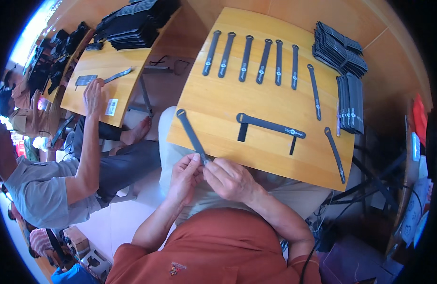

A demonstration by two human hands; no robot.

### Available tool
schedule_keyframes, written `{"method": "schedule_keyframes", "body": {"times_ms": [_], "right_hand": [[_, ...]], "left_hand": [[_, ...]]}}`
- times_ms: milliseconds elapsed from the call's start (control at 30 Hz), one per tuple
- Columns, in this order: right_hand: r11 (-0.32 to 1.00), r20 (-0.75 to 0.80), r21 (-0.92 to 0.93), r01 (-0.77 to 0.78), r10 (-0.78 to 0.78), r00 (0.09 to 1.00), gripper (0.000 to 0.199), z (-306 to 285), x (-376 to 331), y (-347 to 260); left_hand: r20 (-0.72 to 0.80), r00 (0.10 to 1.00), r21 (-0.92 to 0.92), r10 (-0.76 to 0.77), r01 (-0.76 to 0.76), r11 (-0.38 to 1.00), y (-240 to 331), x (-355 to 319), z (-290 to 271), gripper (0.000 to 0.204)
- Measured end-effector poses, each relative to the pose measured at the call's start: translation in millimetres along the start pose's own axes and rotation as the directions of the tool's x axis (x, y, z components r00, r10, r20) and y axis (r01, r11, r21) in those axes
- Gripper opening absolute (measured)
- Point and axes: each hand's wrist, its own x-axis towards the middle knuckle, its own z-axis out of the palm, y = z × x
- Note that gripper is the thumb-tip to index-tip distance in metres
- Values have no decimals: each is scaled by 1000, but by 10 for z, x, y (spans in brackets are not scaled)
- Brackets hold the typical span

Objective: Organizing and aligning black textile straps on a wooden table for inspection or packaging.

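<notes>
Both my hands are at the near edge of the wooden table (270, 106). My left hand (184, 179) pinches the lower end of a dark grey strap (191, 132) with a slotted round tip. The fingers of my right hand (231, 179) close on that same end, and they partly hide it. The strap's slotted tip points away from me, over the table's left corner. Beyond my right hand lies another strap (273, 125), sideways, with two short black strips (242, 132) by its ends. Several straps (247, 59) lie in a row farther back.
Bundled dark straps (339, 49) are stacked at the far right corner, with more straps (351, 104) piled at the right edge beside a pen (338, 120). Single straps (334, 154) lie along the right side. To the left, a co-worker's hand (93, 94) works at another table (119, 61).
</notes>
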Motion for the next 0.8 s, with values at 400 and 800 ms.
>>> {"method": "schedule_keyframes", "body": {"times_ms": [400, 800], "right_hand": [[914, -23, 375, -152, 173, 985, 20, -723, -375, -102], [901, -181, 152, -406, 429, 885, 27, -1089, -636, 161]], "left_hand": [[229, 970, -23, 85, -82, 996, 233, -38, 242, 18], [239, 961, 118, 138, -169, 978, 350, 16, 630, 24]]}}
